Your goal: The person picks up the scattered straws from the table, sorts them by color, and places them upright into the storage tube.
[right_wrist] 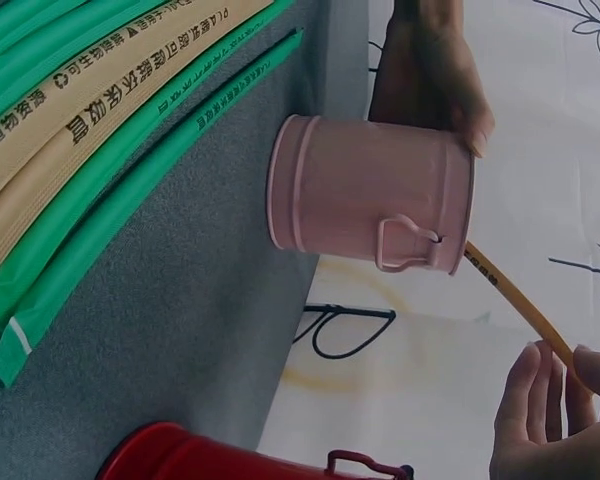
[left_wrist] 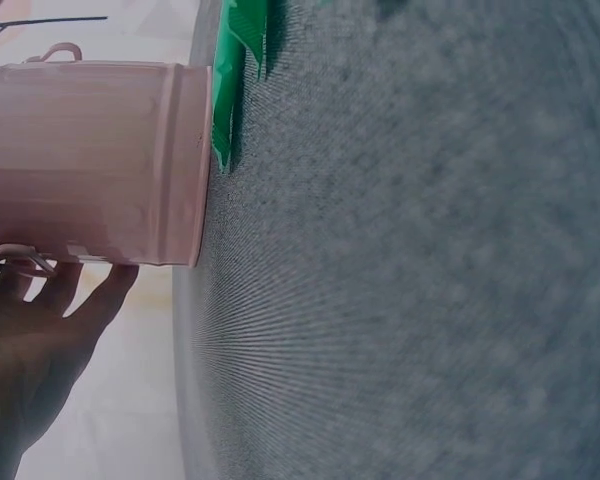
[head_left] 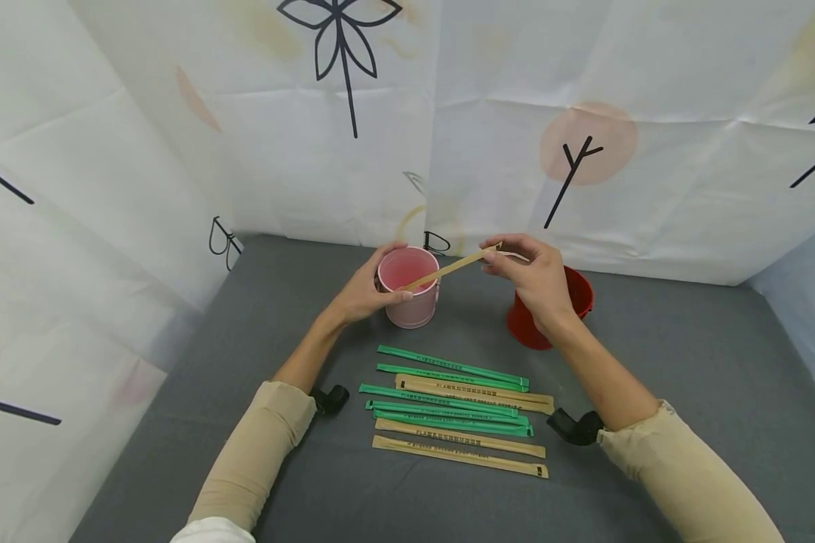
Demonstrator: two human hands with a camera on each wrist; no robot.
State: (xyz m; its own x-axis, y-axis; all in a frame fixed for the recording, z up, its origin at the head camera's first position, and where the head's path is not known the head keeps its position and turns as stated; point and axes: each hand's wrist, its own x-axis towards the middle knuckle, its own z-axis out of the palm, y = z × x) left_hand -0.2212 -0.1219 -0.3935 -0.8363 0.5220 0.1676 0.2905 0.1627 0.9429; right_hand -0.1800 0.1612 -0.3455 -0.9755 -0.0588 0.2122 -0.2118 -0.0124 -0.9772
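My left hand (head_left: 363, 292) grips a small pink metal bucket (head_left: 410, 313) at its left side, with the thumb along the rim. The bucket stands upright on the grey cloth. In my right hand (head_left: 536, 277) a tan paper-wrapped straw (head_left: 456, 265) is pinched near one end between thumb and fingers. It slants down to the left, and its far end reaches into the mouth of the bucket. The right wrist view also shows the straw (right_wrist: 520, 303) passing over the bucket's rim. How deep the end sits is hidden there.
Behind my right hand stands a red bucket (head_left: 579, 292), partly covered by the hand. Nearer the front lie several green wrapped straws (head_left: 448, 363) and several tan ones (head_left: 458, 457), roughly side by side. A white patterned cloth (head_left: 489, 173) hangs behind the table.
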